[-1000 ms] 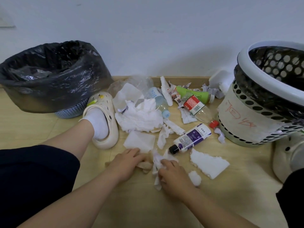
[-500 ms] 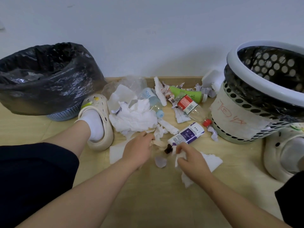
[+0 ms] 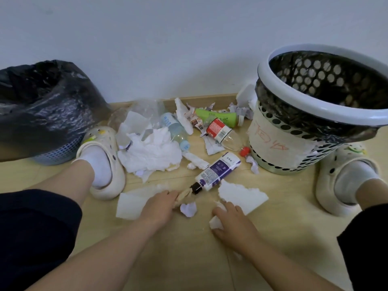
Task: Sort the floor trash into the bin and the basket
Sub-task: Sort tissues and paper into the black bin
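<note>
Trash lies on the wooden floor between a black-bagged bin (image 3: 42,106) at the left and a white perforated basket (image 3: 315,114) at the right. My left hand (image 3: 159,206) is shut on a beige crumpled scrap (image 3: 184,196), just below the cap of a white-purple tube (image 3: 216,171). My right hand (image 3: 231,219) grips white tissue pieces (image 3: 216,223) beside a torn white sheet (image 3: 241,194). A small lilac paper wad (image 3: 189,208) lies between the hands. A flat white tissue (image 3: 130,204) lies left of my left hand.
A heap of white tissues (image 3: 151,154), a clear plastic bottle (image 3: 176,131), a red-label bottle (image 3: 222,133), a green bottle (image 3: 218,116) and paper scraps lie nearer the wall. My feet in cream clogs (image 3: 105,162) (image 3: 344,181) flank the pile.
Both hands drew back toward me from beside the tube. The left hand now holds the beige scrap; the right hand has closed on white tissue by the torn sheet.
</note>
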